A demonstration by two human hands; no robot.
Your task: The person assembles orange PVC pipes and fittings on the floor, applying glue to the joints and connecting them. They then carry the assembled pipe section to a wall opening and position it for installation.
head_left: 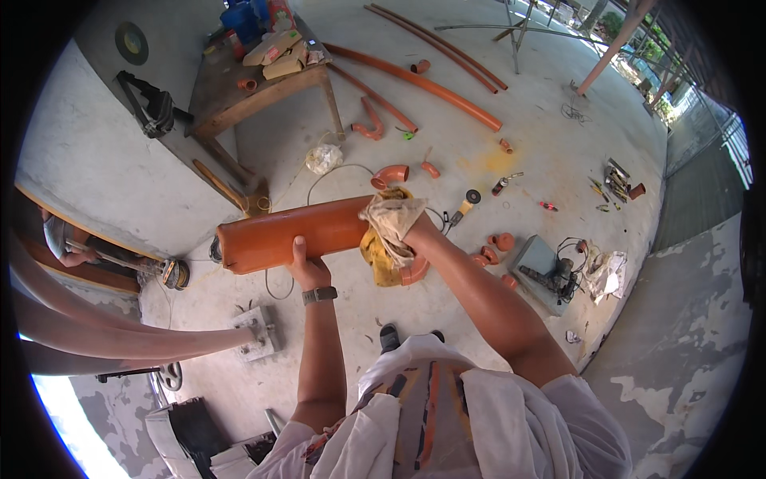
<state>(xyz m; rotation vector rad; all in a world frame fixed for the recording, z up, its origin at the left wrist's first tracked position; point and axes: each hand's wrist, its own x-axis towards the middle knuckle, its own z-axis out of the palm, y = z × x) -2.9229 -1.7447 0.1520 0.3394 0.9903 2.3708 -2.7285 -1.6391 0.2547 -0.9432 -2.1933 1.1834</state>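
Observation:
A thick orange pipe [263,238] is held level in front of me, above the concrete floor. My left hand [309,270] is closed round it from below, thumb up on the near side. At the pipe's right end, my right hand [417,238] grips a rag [392,217], beige on top, with a stained yellow part [380,259] hanging below. The rag covers that end of the pipe and most of my right fingers. Just beyond the rag lies an orange elbow fitting [391,175]; another curved orange fitting [414,271] shows partly below it.
A wooden table [231,109] bearing packages and a blue jug stands at the far left. Long orange pipes [431,86] lie on the far floor. To the right are a grey case [536,267], an angle grinder [463,209] and scattered hand tools [614,185]. A person [60,239] is partly visible at the left.

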